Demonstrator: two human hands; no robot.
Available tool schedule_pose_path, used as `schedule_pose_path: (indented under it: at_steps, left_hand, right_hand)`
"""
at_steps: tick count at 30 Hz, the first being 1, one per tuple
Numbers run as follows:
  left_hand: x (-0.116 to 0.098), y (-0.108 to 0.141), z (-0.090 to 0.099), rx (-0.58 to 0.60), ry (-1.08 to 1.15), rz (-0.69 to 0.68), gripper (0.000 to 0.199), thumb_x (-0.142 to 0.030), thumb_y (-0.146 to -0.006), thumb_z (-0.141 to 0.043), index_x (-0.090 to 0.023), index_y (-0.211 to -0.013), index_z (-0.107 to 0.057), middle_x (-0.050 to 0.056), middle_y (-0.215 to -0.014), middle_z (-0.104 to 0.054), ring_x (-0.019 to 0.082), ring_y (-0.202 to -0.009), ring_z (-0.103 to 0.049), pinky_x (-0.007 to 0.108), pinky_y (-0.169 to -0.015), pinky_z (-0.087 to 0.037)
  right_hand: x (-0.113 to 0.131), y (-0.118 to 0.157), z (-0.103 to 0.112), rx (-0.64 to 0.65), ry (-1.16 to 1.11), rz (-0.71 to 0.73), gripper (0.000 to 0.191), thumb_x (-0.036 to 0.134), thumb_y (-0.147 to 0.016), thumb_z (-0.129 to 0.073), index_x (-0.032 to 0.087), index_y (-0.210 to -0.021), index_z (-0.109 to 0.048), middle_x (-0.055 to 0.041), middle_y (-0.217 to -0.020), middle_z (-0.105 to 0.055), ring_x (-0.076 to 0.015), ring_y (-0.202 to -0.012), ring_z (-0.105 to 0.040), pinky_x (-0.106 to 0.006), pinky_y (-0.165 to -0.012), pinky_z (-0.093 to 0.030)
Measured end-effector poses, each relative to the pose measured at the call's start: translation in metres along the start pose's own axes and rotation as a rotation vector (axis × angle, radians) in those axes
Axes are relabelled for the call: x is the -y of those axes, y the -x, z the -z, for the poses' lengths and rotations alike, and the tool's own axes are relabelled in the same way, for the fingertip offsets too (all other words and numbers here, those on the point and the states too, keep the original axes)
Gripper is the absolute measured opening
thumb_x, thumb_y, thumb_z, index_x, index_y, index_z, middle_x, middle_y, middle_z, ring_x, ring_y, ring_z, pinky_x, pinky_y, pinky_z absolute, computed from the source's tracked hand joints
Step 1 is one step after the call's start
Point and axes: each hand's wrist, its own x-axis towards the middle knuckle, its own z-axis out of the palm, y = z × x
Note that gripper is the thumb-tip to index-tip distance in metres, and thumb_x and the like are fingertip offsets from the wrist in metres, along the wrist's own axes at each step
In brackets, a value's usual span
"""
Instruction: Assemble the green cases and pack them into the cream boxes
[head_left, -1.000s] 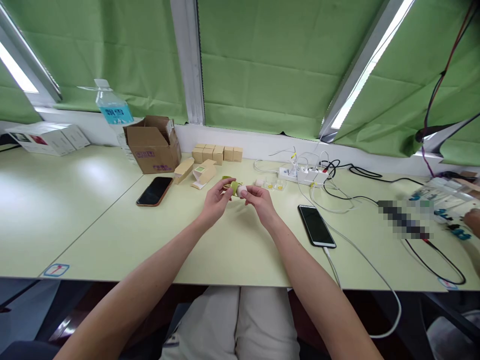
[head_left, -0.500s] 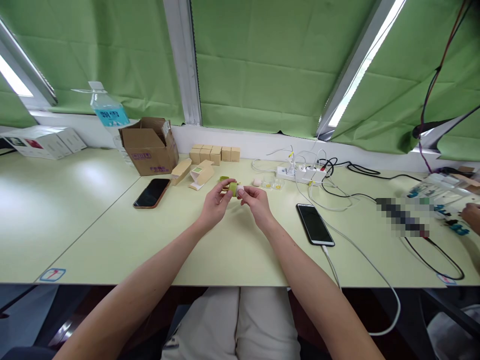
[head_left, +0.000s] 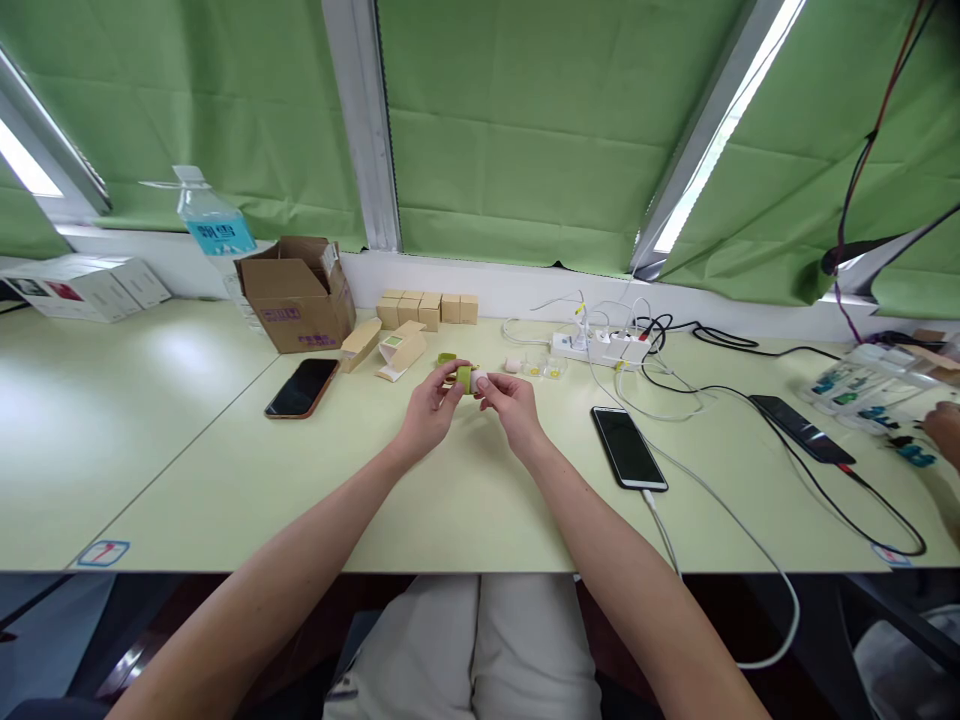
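Observation:
My left hand (head_left: pixel 429 408) is closed around a small yellow-green round piece (head_left: pixel 464 379). From the other side, my right hand (head_left: pixel 514 405) pinches a small whitish piece (head_left: pixel 477 380) against it; the fingers partly cover both. Another green piece (head_left: pixel 447 357) lies just beyond my left fingers. Past my right hand sit a small pale pink piece (head_left: pixel 513 365) and two small clear plastic holders (head_left: pixel 555 370) with yellow bits in them. Two opened kraft boxes (head_left: pixel 403 350) lie to the left of the hands.
Several small closed boxes (head_left: pixel 429 310) line the wall beside a large carton (head_left: pixel 296 298). One phone (head_left: pixel 303 388) lies left, another (head_left: pixel 628 448) right on a white cable. A power strip (head_left: pixel 600 347) with tangled cables stands behind. A co-worker's hand (head_left: pixel 943 432) shows far right.
My hands keep nearly the same pose around the small pieces. The whole view has shifted very slightly; nothing else has visibly moved.

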Motion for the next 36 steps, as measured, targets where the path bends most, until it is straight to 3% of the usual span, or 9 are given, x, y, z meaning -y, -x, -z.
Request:
schedule_pose_path:
  at_steps: [10, 14, 20, 25, 29, 32, 36]
  left_hand:
    - [0.004, 0.001, 0.0, 0.01, -0.133, -0.081, 0.038, -0.049, -0.11, -0.057, -0.024, -0.136, -0.069, 0.014, -0.138, -0.074, 0.025, -0.117, -0.073, 0.042, -0.101, -0.059]
    - [0.003, 0.003, -0.003, 0.002, -0.193, -0.096, 0.036, -0.042, -0.111, -0.054, -0.023, -0.139, -0.065, 0.014, -0.137, -0.072, 0.025, -0.117, -0.071, 0.042, -0.098, -0.058]
    - [-0.002, 0.007, -0.008, 0.006, -0.268, -0.123, 0.061, -0.031, -0.093, -0.078, -0.024, -0.149, -0.053, 0.015, -0.14, -0.064, 0.026, -0.113, -0.065, 0.036, -0.08, -0.054]
    - [-0.005, 0.009, -0.012, -0.023, -0.259, -0.125, 0.052, -0.025, -0.098, -0.071, -0.022, -0.146, -0.054, 0.017, -0.137, -0.061, 0.026, -0.111, -0.064, 0.037, -0.083, -0.055]
    - [-0.002, 0.008, -0.012, -0.061, -0.164, -0.069, 0.049, -0.039, -0.102, -0.071, -0.022, -0.146, -0.056, 0.016, -0.131, -0.064, 0.023, -0.1, -0.065, 0.036, -0.079, -0.055]
    - [0.0, 0.002, -0.006, -0.079, 0.05, 0.029, 0.058, -0.054, -0.101, -0.072, -0.022, -0.146, -0.057, 0.013, -0.122, -0.068, 0.022, -0.096, -0.065, 0.036, -0.082, -0.056]
    - [-0.001, -0.006, 0.011, -0.032, 0.382, 0.206, 0.061, -0.056, -0.089, -0.084, -0.02, -0.137, -0.068, 0.01, -0.114, -0.07, 0.015, -0.08, -0.058, 0.032, -0.074, -0.053]
  right_hand:
    - [-0.003, 0.0, 0.001, -0.036, 0.005, 0.009, 0.044, 0.062, -0.074, -0.088, 0.02, -0.087, -0.084, -0.0048, -0.082, -0.077, -0.0198, -0.079, -0.066, -0.032, -0.068, -0.053]
    - [-0.003, 0.002, -0.002, -0.04, 0.01, 0.006, 0.049, 0.066, -0.075, -0.088, 0.02, -0.09, -0.085, -0.0049, -0.083, -0.077, -0.0199, -0.081, -0.067, -0.032, -0.07, -0.056]
    - [-0.003, 0.007, -0.009, -0.067, 0.015, 0.001, 0.054, 0.071, -0.075, -0.088, 0.019, -0.087, -0.086, -0.0021, -0.076, -0.073, -0.0192, -0.077, -0.065, -0.034, -0.074, -0.058]
    - [-0.001, 0.011, -0.015, -0.039, -0.007, -0.019, 0.056, 0.074, -0.074, -0.089, 0.019, -0.084, -0.086, -0.003, -0.075, -0.075, -0.0184, -0.074, -0.065, -0.034, -0.072, -0.058]
    - [0.003, 0.014, -0.015, 0.027, -0.016, -0.007, 0.055, 0.072, -0.083, -0.084, 0.018, -0.09, -0.086, -0.0077, -0.086, -0.08, -0.021, -0.082, -0.07, -0.033, -0.07, -0.059]
    - [0.005, 0.015, -0.012, 0.012, 0.079, 0.059, 0.055, 0.069, -0.09, -0.078, 0.017, -0.106, -0.085, -0.0104, -0.094, -0.08, -0.0229, -0.086, -0.072, -0.034, -0.068, -0.059]
    - [0.008, 0.016, -0.003, -0.096, 0.409, 0.4, 0.051, 0.046, -0.093, -0.078, 0.025, -0.139, -0.075, -0.0126, -0.124, -0.075, -0.0242, -0.097, -0.071, -0.037, -0.072, -0.062]
